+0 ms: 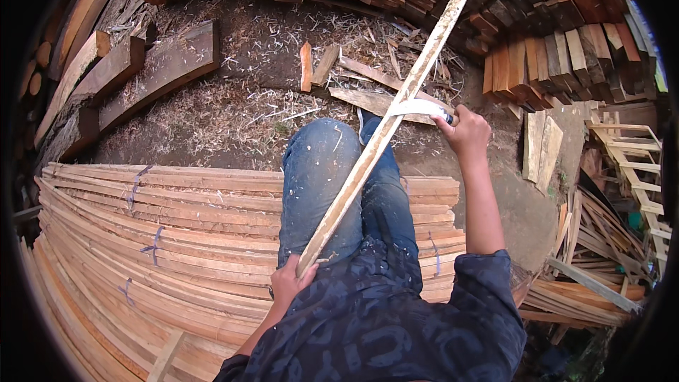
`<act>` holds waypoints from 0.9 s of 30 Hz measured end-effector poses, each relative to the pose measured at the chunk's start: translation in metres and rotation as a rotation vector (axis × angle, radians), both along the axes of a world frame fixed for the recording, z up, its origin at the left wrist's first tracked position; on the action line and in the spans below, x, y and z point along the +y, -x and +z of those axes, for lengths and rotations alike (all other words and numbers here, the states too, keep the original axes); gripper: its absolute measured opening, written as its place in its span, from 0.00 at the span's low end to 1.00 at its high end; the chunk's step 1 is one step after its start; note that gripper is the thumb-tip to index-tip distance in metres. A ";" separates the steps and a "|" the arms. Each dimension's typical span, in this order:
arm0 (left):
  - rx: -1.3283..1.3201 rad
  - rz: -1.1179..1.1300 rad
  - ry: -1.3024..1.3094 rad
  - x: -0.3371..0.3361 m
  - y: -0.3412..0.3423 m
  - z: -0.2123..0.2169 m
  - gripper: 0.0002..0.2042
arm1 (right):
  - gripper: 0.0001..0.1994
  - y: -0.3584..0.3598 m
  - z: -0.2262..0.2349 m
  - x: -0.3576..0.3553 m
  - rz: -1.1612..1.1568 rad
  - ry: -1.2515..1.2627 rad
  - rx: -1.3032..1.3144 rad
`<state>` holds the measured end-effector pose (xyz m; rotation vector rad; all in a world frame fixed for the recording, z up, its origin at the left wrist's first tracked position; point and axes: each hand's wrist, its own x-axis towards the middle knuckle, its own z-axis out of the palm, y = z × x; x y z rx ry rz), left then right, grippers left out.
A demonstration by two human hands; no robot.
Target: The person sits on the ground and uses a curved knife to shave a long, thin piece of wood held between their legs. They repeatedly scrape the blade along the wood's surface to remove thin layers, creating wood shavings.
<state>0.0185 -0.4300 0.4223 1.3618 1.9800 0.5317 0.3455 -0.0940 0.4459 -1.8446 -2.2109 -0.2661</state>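
Across my lap slants a long pale wooden strip with rough brown patches of bark, running from my hip up to the far right. My left hand grips its near end, fingers wrapped round it. In my right hand is a knife with a curved, shiny blade and a dark handle. The blade lies across the strip beyond my knees, apparently touching it. Part of the handle is hidden by my fingers.
I sit on bundled wooden strips tied with purple cord. Heavy beams lie at the far left, and stacked boards stand far right. Shavings and offcuts litter the dirt ahead. Loose slats and a wooden ladder-like frame are at right.
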 end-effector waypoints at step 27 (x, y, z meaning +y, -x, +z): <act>0.039 -0.021 0.069 0.004 0.001 0.002 0.18 | 0.30 0.009 0.013 -0.010 0.115 0.090 0.104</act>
